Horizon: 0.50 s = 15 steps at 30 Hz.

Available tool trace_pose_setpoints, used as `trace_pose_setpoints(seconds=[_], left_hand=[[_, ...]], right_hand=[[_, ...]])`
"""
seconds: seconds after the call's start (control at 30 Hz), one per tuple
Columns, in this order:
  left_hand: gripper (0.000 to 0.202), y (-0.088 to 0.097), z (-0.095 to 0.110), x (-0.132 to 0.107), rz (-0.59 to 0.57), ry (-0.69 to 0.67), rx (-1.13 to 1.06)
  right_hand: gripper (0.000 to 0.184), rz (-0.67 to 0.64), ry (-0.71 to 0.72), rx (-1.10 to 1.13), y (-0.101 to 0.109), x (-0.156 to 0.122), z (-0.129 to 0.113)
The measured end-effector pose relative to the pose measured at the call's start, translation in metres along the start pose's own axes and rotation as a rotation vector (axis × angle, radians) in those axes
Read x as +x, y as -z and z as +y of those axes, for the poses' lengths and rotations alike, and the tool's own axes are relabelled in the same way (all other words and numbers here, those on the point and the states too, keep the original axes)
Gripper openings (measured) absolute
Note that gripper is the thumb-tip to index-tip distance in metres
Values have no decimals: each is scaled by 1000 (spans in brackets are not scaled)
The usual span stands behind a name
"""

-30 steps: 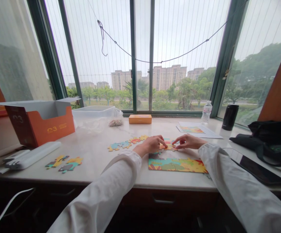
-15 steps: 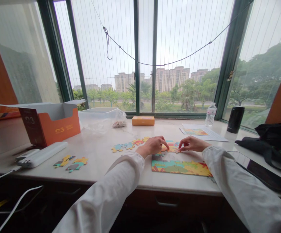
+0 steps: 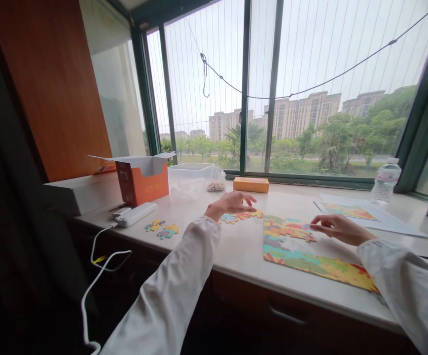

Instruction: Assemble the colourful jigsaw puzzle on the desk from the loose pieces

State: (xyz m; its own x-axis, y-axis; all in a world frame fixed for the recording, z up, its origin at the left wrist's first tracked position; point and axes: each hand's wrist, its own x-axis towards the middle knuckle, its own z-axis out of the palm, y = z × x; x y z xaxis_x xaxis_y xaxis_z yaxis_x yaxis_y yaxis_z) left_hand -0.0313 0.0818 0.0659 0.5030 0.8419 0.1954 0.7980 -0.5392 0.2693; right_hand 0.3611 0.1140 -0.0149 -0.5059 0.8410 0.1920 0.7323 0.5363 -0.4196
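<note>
A partly joined colourful jigsaw puzzle (image 3: 303,251) lies on the pale counter (image 3: 236,241) before me. My right hand (image 3: 338,228) rests on its upper edge, fingers pressed together on the pieces. My left hand (image 3: 232,202) hovers open, fingers spread, just above a row of loose joined pieces (image 3: 240,217) left of the puzzle. A further small group of loose pieces (image 3: 162,229) lies near the counter's left front edge. Both arms wear white sleeves.
An open orange box (image 3: 143,180), a white power bank (image 3: 134,214) with a cable, a clear plastic tub (image 3: 195,175) and a small orange box (image 3: 251,185) stand at the back. A picture sheet (image 3: 347,211) and a water bottle (image 3: 384,180) are at the right.
The view has swung left. My left hand has lifted off the puzzle and moved left over the loose row, fingers now spread. My right hand stays on the puzzle's upper edge.
</note>
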Motion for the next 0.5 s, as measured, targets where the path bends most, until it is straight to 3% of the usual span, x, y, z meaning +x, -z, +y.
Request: trace_pose_setpoints(seconds=[0.13,0.27,0.37,0.5], left_hand=[[80,23,-61,-52,-135,109,-67],[92,20,-107,-91,-132,263,-75],[92,10,-120,-101,-101,275,-125],[86,2,-121,-101,-48,264,-163]], right_hand=[[59,7,1,-14,-3,3,0],[58,-7,-1,-21,-7,8,2],[56,-15,-8,0,-13,11,5],[57,1,-37,12,-20,11,10]])
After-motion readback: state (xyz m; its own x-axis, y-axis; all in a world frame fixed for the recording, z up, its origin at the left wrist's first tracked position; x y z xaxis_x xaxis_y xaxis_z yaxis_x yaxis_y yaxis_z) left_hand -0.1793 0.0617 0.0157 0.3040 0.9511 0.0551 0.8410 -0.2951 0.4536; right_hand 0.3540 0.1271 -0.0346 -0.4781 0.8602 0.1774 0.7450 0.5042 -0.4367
